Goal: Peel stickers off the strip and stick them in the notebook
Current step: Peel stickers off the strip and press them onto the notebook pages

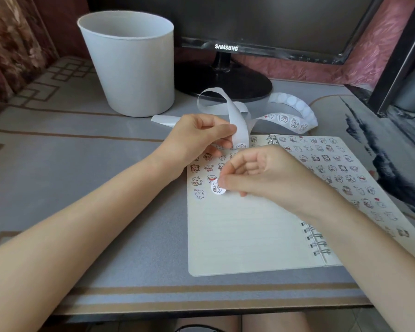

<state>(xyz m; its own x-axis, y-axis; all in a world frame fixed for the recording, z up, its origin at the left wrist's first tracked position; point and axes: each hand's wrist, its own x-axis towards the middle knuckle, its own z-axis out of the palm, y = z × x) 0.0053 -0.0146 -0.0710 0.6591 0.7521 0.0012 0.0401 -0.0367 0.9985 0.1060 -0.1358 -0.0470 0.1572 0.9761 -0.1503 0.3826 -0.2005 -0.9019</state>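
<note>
Hands [256, 171] pinch sticker [217, 188], strip [237, 125].

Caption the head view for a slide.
Right hand presses a round white cartoon sticker onto the open spiral-bound lined notebook while left hand holds the white backing strip.

A grey table mat [82, 178] with tan geometric borders covers the desk, and a white bin [132, 65] stands at its far side beside a black Samsung monitor [261, 22] on a round base. Behind hang a brown patterned curtain [12, 39] (far left) and pink textured fabric [379, 51]; soft daylight falls evenly.
</note>
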